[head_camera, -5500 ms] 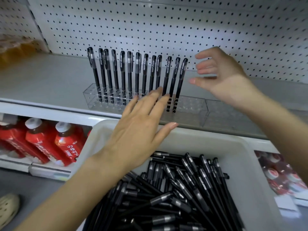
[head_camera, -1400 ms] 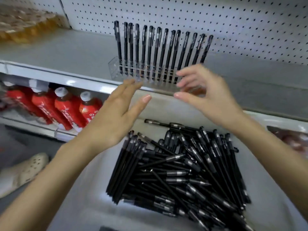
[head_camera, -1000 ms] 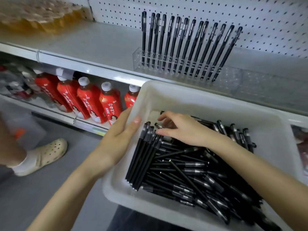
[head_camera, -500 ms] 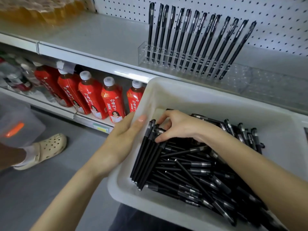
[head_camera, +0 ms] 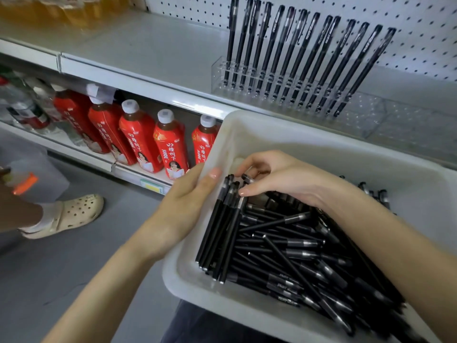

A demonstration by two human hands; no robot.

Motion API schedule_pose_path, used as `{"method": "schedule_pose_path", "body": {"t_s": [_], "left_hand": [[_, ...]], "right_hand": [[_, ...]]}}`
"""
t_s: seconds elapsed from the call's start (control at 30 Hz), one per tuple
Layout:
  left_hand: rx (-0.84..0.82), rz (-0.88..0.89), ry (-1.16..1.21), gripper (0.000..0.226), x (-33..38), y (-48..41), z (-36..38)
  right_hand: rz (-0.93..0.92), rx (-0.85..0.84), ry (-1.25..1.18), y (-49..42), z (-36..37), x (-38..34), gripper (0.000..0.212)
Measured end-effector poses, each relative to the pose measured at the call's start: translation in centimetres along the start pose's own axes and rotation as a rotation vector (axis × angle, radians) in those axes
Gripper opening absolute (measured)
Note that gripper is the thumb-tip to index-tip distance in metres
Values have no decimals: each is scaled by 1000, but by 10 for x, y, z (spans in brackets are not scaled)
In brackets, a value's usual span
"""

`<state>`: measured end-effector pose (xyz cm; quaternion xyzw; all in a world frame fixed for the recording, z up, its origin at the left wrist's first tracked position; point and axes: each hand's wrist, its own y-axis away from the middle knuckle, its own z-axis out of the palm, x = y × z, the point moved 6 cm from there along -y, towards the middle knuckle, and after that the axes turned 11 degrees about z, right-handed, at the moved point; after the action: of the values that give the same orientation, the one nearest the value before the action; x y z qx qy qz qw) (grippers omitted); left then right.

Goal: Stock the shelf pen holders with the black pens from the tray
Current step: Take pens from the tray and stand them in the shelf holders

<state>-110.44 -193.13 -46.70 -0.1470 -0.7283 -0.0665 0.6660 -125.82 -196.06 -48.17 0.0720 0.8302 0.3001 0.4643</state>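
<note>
Both hands, up at the holder (head_camera: 358, 105) and spread a few seconds ago, are now down at the tray (head_camera: 309, 149). Over the last second the right hand (head_camera: 279, 179) has dug in at the top left of the pens (head_camera: 296, 246) and curled tighter.

Right grip: fingers and thumb bent round the cap end of one pen (head_camera: 247, 179), pinching it. The pen is not lifted and still touches the heap. More pens may be in the pinch; the palm hides that.

Left hand (head_camera: 183, 206): on the tray's left wall, thumb inside, fingers outside behind the rim. It reads as clenched on the wall, steadying the tray. Just beside the thumb lies a bundle (head_camera: 220, 229) of aligned pens, caps up by the thumb, along that wall.

The holder sits on the shelf (head_camera: 160, 53) near the pegboard (head_camera: 420, 33). A row (head_camera: 291, 53) of pens stands in its left part, leaning right. Its right part shows no pens.

Meaning for the task: a placing round looks done and a fresh pick is under way. Plenty of pens are left, so stocking is likely far from finished. The next move probably needs a clean lift, then the pen turned tip down for a free hole.

Also there: red bottles (head_camera: 168, 142) on the lower shelf, and someone's clog (head_camera: 66, 216) on the floor.
</note>
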Motion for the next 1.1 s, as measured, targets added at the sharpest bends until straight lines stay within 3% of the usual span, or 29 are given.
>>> {"method": "schedule_pose_path", "body": {"t_s": [0.4,0.53,0.83,0.97,1.1], "left_hand": [[-23,-13,-35,21,-1,0,1],[-33,-20,-24,31,-2,1,0],[-31,-34,-166,37,-4,-2,-3],[-56,30,-349,53,4,-7,-4],[121,135,-448,47,35,-24,-14]], "right_hand": [[-72,-111,0,6,3,-9,5],[-70,-156,-17,6,4,-11,4],[-166,-119,121,10,-4,-19,20],[-204,-84,80,13,-16,-22,24],[-289,-46,-11,26,-39,-36,26]]}}
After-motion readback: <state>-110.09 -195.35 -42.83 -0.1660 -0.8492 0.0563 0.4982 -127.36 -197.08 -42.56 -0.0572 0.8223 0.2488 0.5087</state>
